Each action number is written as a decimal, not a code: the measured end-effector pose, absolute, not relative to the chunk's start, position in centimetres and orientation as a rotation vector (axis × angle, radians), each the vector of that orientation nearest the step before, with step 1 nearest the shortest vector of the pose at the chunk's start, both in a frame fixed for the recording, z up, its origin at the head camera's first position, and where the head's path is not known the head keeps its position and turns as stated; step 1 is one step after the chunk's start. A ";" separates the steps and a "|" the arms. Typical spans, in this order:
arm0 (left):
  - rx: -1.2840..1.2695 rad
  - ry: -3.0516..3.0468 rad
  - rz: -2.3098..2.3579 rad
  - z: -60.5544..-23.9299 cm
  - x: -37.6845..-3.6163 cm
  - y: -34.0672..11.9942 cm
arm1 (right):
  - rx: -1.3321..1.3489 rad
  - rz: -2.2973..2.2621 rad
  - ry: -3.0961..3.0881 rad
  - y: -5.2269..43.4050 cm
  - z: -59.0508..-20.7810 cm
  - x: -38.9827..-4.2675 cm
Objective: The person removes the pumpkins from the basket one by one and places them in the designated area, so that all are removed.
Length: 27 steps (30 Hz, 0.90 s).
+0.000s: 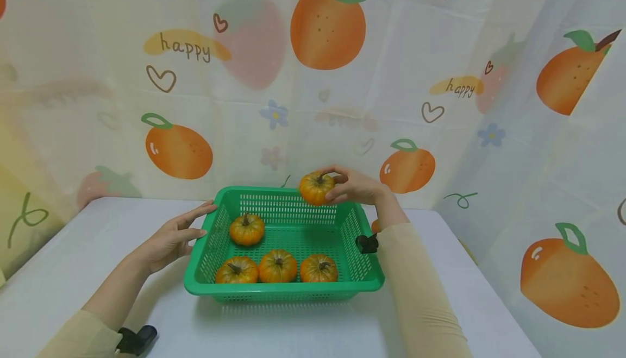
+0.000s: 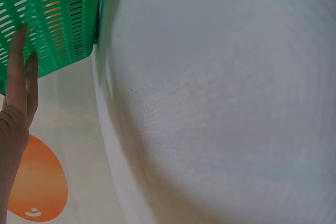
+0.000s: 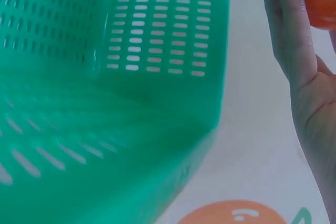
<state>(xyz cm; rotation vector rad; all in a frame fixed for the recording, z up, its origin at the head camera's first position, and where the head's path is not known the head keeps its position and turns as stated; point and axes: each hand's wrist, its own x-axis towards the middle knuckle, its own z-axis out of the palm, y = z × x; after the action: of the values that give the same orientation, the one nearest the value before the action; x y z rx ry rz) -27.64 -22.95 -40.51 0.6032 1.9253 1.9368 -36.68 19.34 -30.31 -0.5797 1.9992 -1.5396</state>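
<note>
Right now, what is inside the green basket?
Four small orange pumpkins lie inside the green basket. The right hand holds a fifth pumpkin above its far rim. The front wall hides some floor.

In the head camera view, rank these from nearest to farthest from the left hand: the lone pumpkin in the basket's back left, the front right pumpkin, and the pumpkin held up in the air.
1. Lone pumpkin, back left of the basket, beside the left hand.
2. Front right pumpkin, across the basket.
3. Held pumpkin, raised over the far rim in the right hand.
</note>
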 end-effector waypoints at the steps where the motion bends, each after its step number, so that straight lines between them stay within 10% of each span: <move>1: 0.603 1.926 1.936 -40.5 -27.6 -22.9 | -0.582 -1.544 1.999 19.5 -30.3 -36.7; 27: 0.588 1.940 1.934 -40.6 -27.6 -22.9 | -0.469 -1.592 2.147 26.8 -30.1 -35.4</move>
<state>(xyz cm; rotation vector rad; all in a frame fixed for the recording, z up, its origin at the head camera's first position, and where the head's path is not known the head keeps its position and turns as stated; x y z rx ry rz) -27.63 -22.88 -40.57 0.5884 1.9397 1.9343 -35.43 26.75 -30.07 -0.4685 2.1467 -1.5918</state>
